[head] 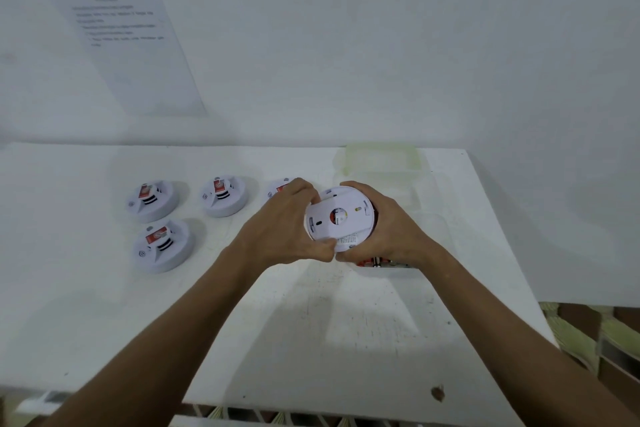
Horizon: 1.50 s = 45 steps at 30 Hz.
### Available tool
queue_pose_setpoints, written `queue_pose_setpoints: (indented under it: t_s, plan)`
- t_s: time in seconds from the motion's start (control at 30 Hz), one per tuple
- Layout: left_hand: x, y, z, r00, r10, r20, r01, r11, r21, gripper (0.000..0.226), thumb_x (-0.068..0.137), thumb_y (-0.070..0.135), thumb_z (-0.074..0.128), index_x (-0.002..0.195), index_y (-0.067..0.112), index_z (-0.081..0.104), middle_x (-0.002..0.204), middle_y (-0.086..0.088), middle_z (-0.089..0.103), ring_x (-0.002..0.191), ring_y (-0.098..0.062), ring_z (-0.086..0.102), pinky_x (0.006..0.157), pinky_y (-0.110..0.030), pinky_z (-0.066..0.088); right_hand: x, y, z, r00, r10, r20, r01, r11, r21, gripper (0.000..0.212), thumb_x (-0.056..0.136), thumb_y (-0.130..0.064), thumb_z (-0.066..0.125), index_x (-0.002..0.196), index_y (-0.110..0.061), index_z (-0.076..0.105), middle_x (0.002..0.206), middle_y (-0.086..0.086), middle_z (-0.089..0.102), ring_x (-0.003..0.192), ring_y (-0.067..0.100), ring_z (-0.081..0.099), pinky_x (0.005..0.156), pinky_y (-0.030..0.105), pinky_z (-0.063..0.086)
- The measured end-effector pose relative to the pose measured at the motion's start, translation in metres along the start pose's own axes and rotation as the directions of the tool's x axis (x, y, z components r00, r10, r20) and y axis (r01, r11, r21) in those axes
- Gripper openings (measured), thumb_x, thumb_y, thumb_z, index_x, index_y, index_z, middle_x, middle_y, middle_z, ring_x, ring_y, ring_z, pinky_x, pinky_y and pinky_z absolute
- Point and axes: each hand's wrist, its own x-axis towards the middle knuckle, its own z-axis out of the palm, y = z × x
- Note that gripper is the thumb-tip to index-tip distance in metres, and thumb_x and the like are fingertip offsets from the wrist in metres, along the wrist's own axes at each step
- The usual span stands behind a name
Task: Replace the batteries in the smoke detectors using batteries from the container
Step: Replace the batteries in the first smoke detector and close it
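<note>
At frame centre, we clasp the smoke detector (341, 217) in both hands — left hand (280, 224), right hand (388, 224); we should twist its back plate squarely — steady, not forced.

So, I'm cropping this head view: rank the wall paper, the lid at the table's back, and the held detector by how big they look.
1. Wall paper, clearly largest.
2. Lid.
3. Held detector; close to the lid, and it's nearer the camera, so that order is unsure.

The left hand (277, 218) hid most of a fourth detector (280, 188); the wall sheet's (121, 28) print was too blurred to read; red batteries (375, 261) showed only partly under the right hand (388, 229).
</note>
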Motion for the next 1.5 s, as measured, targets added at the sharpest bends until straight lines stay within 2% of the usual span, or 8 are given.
queue_pose_setpoints:
  t_s: [0.2, 0.33, 0.43, 0.63, 0.93, 1.2, 1.33, 1.5]
  plan:
    - [-0.003, -0.009, -0.003, 0.999, 0.031, -0.015, -0.031, 0.998, -0.052, 0.069, 0.052, 0.058, 0.072, 0.106, 0.018, 0.059, 0.102, 0.008, 0.053, 0.092, -0.014, 0.052, 0.076, -0.037, 0.054, 0.002, 0.005, 0.007, 0.999, 0.040, 0.001, -0.040, 0.999, -0.027, 0.091, 0.055, -0.014, 0.095, 0.136, -0.022, 0.052, 0.127, -0.005, 0.064, 0.118, 0.017, 0.061, 0.100, 0.042, 0.052]
    - [-0.003, -0.008, -0.007, 0.999, 0.043, -0.031, -0.044, 0.999, -0.008, 0.070, 0.052, 0.061, 0.069, 0.103, 0.016, 0.059, 0.100, 0.006, 0.054, 0.089, -0.016, 0.053, 0.075, -0.038, 0.054, 0.005, -0.001, 0.003, 0.999, 0.039, 0.035, -0.037, 0.998, -0.042, 0.087, 0.055, -0.014, 0.096, 0.131, -0.028, 0.054, 0.123, -0.010, 0.065, 0.113, 0.013, 0.062, 0.095, 0.035, 0.054]
    - [-0.003, -0.007, -0.009, 0.992, 0.014, -0.129, -0.016, 1.000, -0.019, 0.067, 0.052, 0.061, 0.066, 0.096, 0.011, 0.059, 0.092, -0.001, 0.057, 0.081, -0.017, 0.055, 0.068, -0.034, 0.056, 0.004, -0.005, -0.001, 0.998, 0.047, -0.038, -0.049, 0.997, -0.054, 0.086, 0.052, -0.020, 0.093, 0.124, -0.043, 0.050, 0.116, -0.032, 0.062, 0.107, -0.005, 0.060, 0.089, 0.016, 0.051]
    - [-0.017, -0.030, -0.002, 0.965, -0.107, -0.239, 0.068, 0.984, -0.166, 0.056, 0.057, 0.053, 0.073, 0.095, 0.014, 0.064, 0.092, 0.008, 0.059, 0.083, -0.008, 0.057, 0.065, -0.019, 0.056, -0.006, 0.003, -0.025, 0.997, 0.072, 0.009, -0.073, 0.994, 0.078, 0.090, 0.058, 0.001, 0.093, 0.134, -0.023, 0.052, 0.124, -0.009, 0.064, 0.116, 0.010, 0.061, 0.091, 0.023, 0.054]
    - [-0.064, -0.058, 0.040, 0.935, -0.354, 0.002, 0.354, 0.935, -0.030, 0.053, 0.054, 0.060, 0.066, 0.085, 0.019, 0.057, 0.084, 0.009, 0.052, 0.073, -0.006, 0.048, 0.060, -0.015, 0.039, -0.019, 0.014, -0.038, 0.986, 0.145, 0.083, -0.155, 0.979, 0.130, 0.107, 0.057, 0.002, 0.092, 0.145, -0.028, 0.039, 0.130, -0.016, 0.058, 0.116, -0.003, 0.057, 0.089, 0.017, 0.052]
    - [-0.066, -0.048, 0.043, 0.943, -0.333, 0.020, 0.333, 0.943, -0.008, 0.062, 0.061, 0.060, 0.065, 0.106, 0.017, 0.065, 0.108, 0.006, 0.055, 0.096, -0.013, 0.052, 0.083, -0.028, 0.044, -0.018, 0.015, -0.027, 0.986, 0.128, 0.107, -0.143, 0.978, 0.154, 0.101, 0.056, 0.004, 0.093, 0.138, -0.031, 0.045, 0.125, -0.014, 0.062, 0.118, 0.008, 0.058, 0.087, 0.023, 0.055]
    - [-0.048, -0.014, 0.015, 0.958, -0.279, -0.073, 0.260, 0.945, -0.200, 0.054, 0.078, 0.039, 0.075, 0.127, 0.023, 0.058, 0.117, 0.014, 0.058, 0.092, 0.000, 0.059, 0.076, -0.012, 0.048, -0.019, 0.011, -0.026, 0.985, 0.124, 0.119, -0.142, 0.978, 0.153, 0.101, 0.056, 0.005, 0.092, 0.138, -0.029, 0.045, 0.123, -0.015, 0.062, 0.116, 0.006, 0.058, 0.088, 0.026, 0.057]
    - [-0.015, 0.030, -0.012, 0.991, -0.089, 0.098, 0.108, 0.972, -0.210, 0.052, 0.079, 0.033, 0.074, 0.129, 0.025, 0.059, 0.121, 0.012, 0.065, 0.095, -0.002, 0.063, 0.077, -0.008, 0.050, -0.020, 0.004, -0.028, 0.986, 0.099, 0.131, -0.115, 0.986, 0.122, 0.100, 0.056, 0.003, 0.093, 0.138, -0.026, 0.045, 0.125, -0.011, 0.061, 0.116, 0.007, 0.058, 0.090, 0.024, 0.055]
